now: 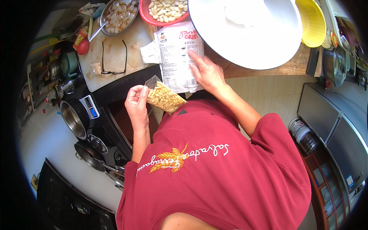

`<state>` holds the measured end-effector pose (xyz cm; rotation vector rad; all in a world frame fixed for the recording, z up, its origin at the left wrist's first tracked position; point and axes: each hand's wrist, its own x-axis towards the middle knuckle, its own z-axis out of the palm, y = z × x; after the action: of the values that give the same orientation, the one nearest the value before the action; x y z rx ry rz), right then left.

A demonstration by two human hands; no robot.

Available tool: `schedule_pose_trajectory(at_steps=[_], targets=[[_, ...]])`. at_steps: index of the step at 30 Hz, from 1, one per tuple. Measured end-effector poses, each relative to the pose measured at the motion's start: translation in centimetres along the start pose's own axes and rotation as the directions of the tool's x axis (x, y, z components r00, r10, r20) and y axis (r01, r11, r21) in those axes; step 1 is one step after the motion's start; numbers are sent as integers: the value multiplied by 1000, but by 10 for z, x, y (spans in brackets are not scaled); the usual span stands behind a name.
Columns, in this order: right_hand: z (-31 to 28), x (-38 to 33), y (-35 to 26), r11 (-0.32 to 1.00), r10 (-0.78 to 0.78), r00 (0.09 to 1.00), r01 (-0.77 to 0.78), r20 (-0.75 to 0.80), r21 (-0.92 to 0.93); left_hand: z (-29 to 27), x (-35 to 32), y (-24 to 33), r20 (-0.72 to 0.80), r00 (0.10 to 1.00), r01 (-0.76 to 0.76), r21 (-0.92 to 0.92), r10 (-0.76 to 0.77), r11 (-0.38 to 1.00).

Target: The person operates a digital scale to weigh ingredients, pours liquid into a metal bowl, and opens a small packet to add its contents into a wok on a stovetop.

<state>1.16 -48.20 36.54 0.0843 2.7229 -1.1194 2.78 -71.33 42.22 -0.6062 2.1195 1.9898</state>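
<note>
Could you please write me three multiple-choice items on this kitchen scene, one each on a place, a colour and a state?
1. Where do the eyeglasses lie?
A. on the white cutting board
B. in the yellow colander
C. on the floor

2. What colour is the basket of peeled garlic?
A. blue
B. red
C. black

3. How is the small clear packet?
A. lying flat on the stove
B. emptied out
C. held up by the left hand

Answers: 1 A, they rest on the cutting board. 2 B, its rim is red. 3 C, the left hand pinches its top corner; the right hand points at the white printed pouch.
</note>
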Motion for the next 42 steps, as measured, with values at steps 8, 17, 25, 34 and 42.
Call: schedule_pose_trajectory(at_steps=[8,17,25,34,42], targets=[[1,2,0,1000,1,1000,-1,5,-3,-1,-2,-1,-4,1000,-5,-5,5,1000],[-3,1,7,999,30,999,-30,-16,14,0,1,-1,-59,997,-45,-20,44,999],[7,-10,-3,986,-50,983,77,-178,150,-8,6,2,-90,993,-75,-47,70,996],[5,-28,-48,851,-236,955,113,182,512,6,2,9,-69,983,-170,-3,169,985],[20,-27,-64,787,-235,939,33,250,616,-7,2,4,-8,1000,25,-342,-29,939]])
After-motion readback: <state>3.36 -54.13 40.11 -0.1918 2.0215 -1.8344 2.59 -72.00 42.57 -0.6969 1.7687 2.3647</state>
